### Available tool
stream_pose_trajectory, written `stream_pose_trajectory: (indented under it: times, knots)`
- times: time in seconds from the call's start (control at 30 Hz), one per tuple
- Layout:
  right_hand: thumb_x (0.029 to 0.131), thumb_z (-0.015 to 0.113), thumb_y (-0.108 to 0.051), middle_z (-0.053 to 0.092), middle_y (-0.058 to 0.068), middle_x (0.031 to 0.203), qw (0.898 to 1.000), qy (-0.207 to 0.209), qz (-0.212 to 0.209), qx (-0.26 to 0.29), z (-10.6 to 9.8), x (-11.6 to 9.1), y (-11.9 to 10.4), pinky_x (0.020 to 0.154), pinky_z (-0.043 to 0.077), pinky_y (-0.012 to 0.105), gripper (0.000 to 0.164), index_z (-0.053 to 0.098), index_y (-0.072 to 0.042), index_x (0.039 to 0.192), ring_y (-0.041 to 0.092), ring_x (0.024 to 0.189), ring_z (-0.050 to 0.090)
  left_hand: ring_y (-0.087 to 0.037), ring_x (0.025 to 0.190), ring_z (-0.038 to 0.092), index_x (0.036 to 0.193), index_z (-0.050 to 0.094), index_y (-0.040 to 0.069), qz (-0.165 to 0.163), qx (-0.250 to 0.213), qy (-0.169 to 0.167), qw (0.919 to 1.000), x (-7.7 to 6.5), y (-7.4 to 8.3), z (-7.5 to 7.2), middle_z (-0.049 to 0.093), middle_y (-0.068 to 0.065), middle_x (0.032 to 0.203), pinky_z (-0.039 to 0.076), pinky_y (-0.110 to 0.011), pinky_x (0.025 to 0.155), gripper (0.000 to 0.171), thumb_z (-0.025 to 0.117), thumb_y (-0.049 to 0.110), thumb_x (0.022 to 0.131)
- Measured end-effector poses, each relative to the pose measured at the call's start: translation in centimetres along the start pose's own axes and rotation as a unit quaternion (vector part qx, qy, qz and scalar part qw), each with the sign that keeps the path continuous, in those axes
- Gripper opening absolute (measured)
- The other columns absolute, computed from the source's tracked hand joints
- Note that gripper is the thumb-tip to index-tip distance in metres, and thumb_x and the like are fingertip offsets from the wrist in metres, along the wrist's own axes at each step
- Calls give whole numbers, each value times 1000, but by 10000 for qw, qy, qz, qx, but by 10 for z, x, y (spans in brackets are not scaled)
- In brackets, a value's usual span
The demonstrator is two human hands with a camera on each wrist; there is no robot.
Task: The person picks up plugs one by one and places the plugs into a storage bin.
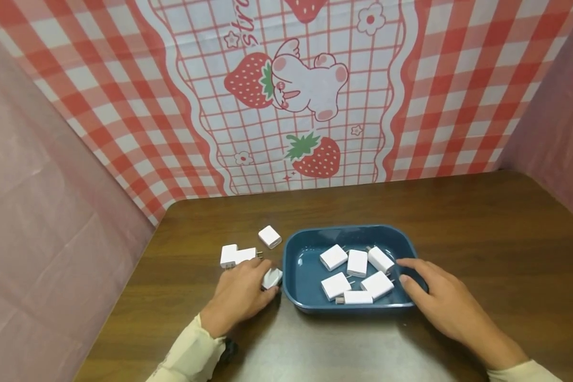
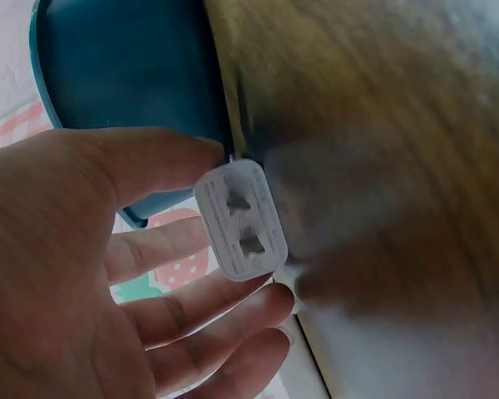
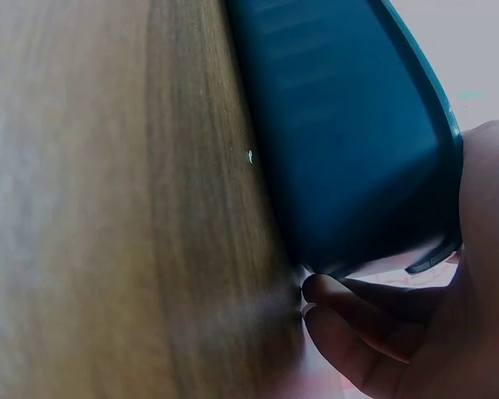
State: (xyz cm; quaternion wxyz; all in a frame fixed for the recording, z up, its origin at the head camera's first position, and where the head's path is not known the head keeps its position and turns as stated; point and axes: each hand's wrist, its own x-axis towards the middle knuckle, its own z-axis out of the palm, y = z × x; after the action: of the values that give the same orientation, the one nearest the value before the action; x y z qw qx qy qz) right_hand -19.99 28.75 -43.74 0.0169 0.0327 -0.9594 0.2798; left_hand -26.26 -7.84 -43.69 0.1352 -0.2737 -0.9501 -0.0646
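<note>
My left hand (image 1: pixel 241 292) pinches a white charger plug (image 1: pixel 271 278) between thumb and fingers, just left of a dark blue tray (image 1: pixel 305 273). In the left wrist view, the charger plug (image 2: pixel 241 220) shows its two flat prongs facing the camera. The right hand (image 1: pixel 441 297) grips the tray's right end, thumb and forefinger over the rim. In the right wrist view its other fingers curl low by the tray's outer wall (image 3: pixel 349 133). Inside the tray lie several white charger plugs (image 1: pixel 357 263), turned various ways.
Beyond the left hand, two charger plugs (image 1: pixel 228 255) lie touching or nearly so. Another charger plug (image 1: pixel 269 237) lies near the tray's back left corner. Everything rests on a brown wooden table (image 1: pixel 482 228). Behind it hangs a red checked strawberry cloth (image 1: pixel 305 122).
</note>
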Motion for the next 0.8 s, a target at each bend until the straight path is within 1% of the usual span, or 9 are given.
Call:
stream_pose_trajectory:
  times: [0.07, 0.23, 0.4, 0.5, 0.67, 0.8]
  knots:
    - [93, 39, -53, 47, 16, 134, 10000, 45, -57, -12, 0, 0, -1, 89, 31, 65, 54, 48, -17, 132, 41, 120, 43, -16, 76, 58, 109, 63, 24, 27, 10, 1, 10000, -1, 0, 0, 59, 4, 87, 42, -35, 52, 37, 68, 38, 74]
    - [93, 39, -54, 46, 18, 134, 10000, -30, 19, -55, -2, 0, -2, 88, 31, 66, 55, 48, -18, 132, 42, 120, 42, -17, 80, 57, 117, 61, 24, 30, 82, -110, 9999, -3, 1, 0, 59, 4, 91, 43, -36, 55, 43, 66, 38, 76]
    - [92, 39, -55, 45, 18, 135, 10000, -63, 56, -41, -1, 0, -2, 88, 31, 66, 55, 48, -18, 132, 42, 120, 41, -15, 78, 57, 115, 63, 26, -28, 59, -107, 9999, -3, -1, -1, 59, 5, 89, 43, -35, 54, 43, 68, 40, 75]
    - [92, 39, -54, 45, 18, 135, 10000, -60, 48, -32, -1, 0, -1, 88, 31, 66, 55, 48, -18, 132, 42, 120, 42, -16, 78, 58, 116, 62, 27, 31, 118, -103, 9999, -3, -2, -2, 59, 5, 89, 43, -35, 53, 45, 69, 38, 73]
    - [92, 39, -55, 45, 17, 135, 9999, -112, 77, 10, -1, 1, -1, 87, 31, 67, 55, 47, -18, 133, 42, 119, 42, -15, 77, 54, 121, 59, 28, 152, 249, -210, 9994, -5, -3, -1, 56, 4, 89, 42, -33, 53, 47, 66, 37, 76]
    - [92, 38, -55, 45, 18, 135, 9998, -151, 114, 15, 0, 2, 0, 86, 31, 67, 56, 47, -18, 133, 42, 119, 42, -15, 75, 54, 116, 63, 27, 142, 252, -89, 9995, -5, -1, 1, 56, 5, 88, 41, -33, 52, 42, 67, 36, 75]
